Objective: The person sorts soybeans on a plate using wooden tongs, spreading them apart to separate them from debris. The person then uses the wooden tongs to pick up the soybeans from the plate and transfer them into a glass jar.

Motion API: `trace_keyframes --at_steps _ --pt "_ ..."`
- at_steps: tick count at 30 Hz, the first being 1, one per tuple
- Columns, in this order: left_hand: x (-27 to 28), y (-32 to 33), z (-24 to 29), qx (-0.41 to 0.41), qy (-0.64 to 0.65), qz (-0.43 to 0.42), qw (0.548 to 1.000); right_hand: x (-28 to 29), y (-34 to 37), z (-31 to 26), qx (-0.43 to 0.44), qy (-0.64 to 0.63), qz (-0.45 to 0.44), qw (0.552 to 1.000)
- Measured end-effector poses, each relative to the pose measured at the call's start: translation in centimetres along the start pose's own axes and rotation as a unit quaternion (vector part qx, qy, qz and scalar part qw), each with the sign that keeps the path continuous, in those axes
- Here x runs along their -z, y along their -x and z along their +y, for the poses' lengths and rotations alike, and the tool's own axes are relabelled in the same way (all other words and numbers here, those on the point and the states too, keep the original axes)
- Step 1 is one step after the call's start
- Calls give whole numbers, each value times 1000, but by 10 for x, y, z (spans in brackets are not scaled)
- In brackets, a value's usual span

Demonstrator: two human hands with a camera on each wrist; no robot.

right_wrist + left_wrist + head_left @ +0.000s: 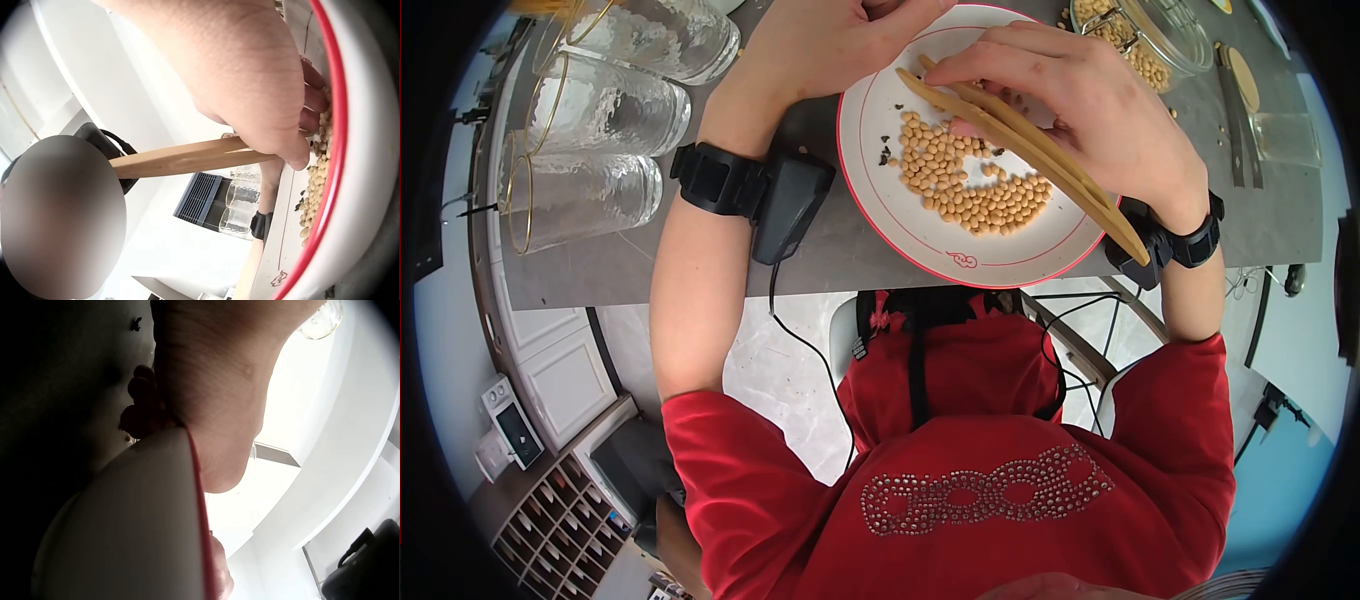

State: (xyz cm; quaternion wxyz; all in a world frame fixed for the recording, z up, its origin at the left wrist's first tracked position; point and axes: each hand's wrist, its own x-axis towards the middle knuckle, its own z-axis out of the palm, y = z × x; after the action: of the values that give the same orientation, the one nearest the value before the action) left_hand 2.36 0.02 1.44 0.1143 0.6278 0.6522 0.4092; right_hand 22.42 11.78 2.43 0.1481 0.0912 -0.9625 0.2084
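Observation:
A white plate with a red rim (920,240) holds pale beans (1000,205), bunched around its middle, with small dark bits (885,157) at their left. My right hand (1100,115) holds wooden tongs (1090,192) slantwise over the plate; their joined end points toward my right wrist. In the right wrist view, fingertips of the right hand (250,81) are close beside the beans (315,187); contact cannot be told. At the plate's far left rim is my left hand (830,45). The left wrist view shows the left hand (212,394) against the rim, its fingers curled at the plate's underside (144,512).
Several gold-rimmed glasses (590,190) lie at the left of the grey table (800,270). An open clip jar (1145,60) with beans is at the far right, near dark utensils (1240,125) and another glass (1285,140). A cable hangs from the left wrist camera (792,210).

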Motion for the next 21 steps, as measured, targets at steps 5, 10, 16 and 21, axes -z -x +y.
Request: trace_keyframes --at_steps 5,10,16,21 --pt "0 1 -3 -7 4 1 1000 -1 0 0 -1 -2 -1 1000" --pt "0 2 -5 -22 -15 7 1000 -1 -1 -1 3 -4 2 1000" --pt "0 1 -2 1 -7 -3 1000 -1 0 -1 -10 -4 -6 1000" --pt "-1 1 -1 -7 -4 0 1000 12 -5 -3 17 1 -18 1000"
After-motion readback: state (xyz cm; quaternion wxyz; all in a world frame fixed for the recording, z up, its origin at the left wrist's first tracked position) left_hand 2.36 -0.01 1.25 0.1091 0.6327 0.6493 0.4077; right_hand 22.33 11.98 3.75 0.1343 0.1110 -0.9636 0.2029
